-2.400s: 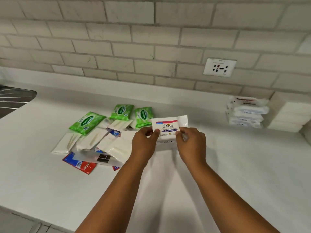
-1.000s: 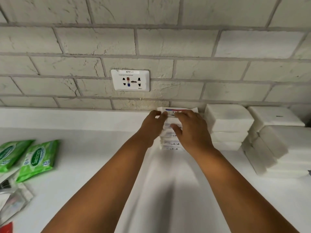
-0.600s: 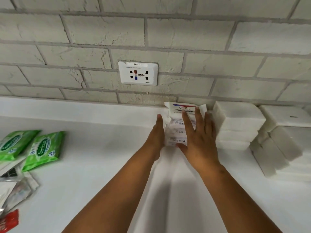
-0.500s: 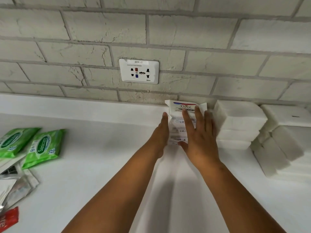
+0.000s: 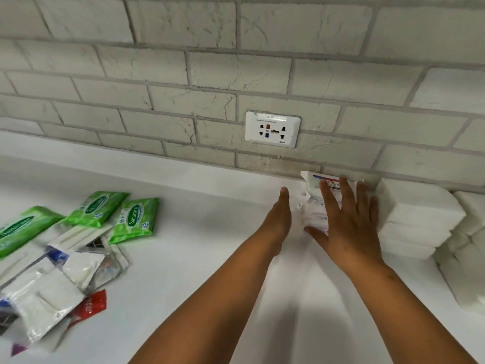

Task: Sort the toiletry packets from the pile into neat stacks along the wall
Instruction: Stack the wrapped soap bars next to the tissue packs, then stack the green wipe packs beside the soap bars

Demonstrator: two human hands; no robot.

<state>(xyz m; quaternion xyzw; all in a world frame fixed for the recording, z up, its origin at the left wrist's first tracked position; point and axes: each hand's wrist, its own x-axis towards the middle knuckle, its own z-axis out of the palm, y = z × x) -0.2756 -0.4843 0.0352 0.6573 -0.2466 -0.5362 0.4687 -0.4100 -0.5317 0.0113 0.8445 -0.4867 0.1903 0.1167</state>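
Note:
A stack of white Dove packets point(image 5: 313, 191) stands against the wall under the socket. My right hand point(image 5: 349, 227) lies flat with straight fingers over the front and top of that stack. My left hand point(image 5: 279, 216) is edge-on with straight fingers, just left of the stack, a small gap apart. The pile of loose packets point(image 5: 65, 261) lies at the left of the white counter point(image 5: 210, 258): three green Sanicare packs point(image 5: 135, 219), several white and clear sachets, one red sachet point(image 5: 90, 307).
Stacks of plain white packs point(image 5: 417, 219) stand right of the Dove stack, more at the far right point(image 5: 469, 258). A wall socket point(image 5: 273, 129) sits on the brick wall above. Bare counter lies between the pile and my arms.
I carried the Dove packet from the pile to the wall stack and laid it on top. Both hands went flat against the stack. The left hand has since drawn slightly away.

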